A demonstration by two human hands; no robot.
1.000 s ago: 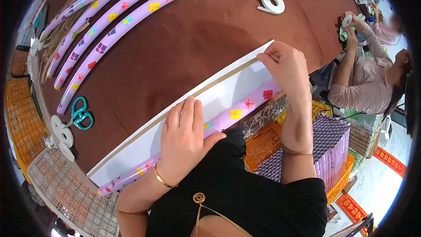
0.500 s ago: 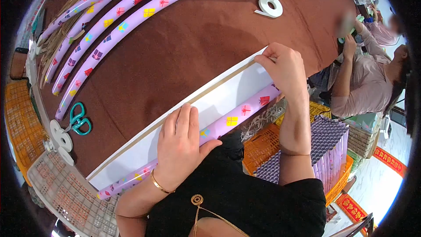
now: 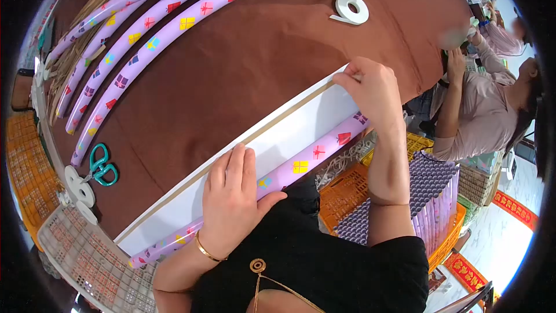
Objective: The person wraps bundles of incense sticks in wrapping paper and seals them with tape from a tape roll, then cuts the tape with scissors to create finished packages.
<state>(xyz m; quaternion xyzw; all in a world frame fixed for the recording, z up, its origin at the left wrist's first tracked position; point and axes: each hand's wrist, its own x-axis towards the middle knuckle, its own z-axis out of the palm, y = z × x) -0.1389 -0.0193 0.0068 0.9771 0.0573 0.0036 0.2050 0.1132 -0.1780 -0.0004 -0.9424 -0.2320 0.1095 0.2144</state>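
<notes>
A partly unrolled tube of lilac wrapping paper (image 3: 300,167), printed with gift boxes, lies along the table's near edge. Its white underside (image 3: 289,133) faces up, with a narrow tan strip (image 3: 278,113) running along the far edge. My left hand (image 3: 230,194) rests flat across the white sheet and the tube, fingertips at the strip and thumb spread on the near side. At the right end, my right hand (image 3: 370,90) pinches thumb and forefinger together at the end of the tan strip. The fingers partly hide what they grip.
Several lilac rolls (image 3: 153,43) lie at the back left. A white tape roll (image 3: 351,8) sits at the back; teal-handled scissors (image 3: 103,165) lie by more white rolls (image 3: 81,192). Right are an orange crate (image 3: 341,194), patterned rolls (image 3: 399,197) and a seated co-worker (image 3: 480,104).
The view has shifted slightly, so the tabletop things appear a little further left. Both hands keep the same places on the paper, with no clear change of grip.
</notes>
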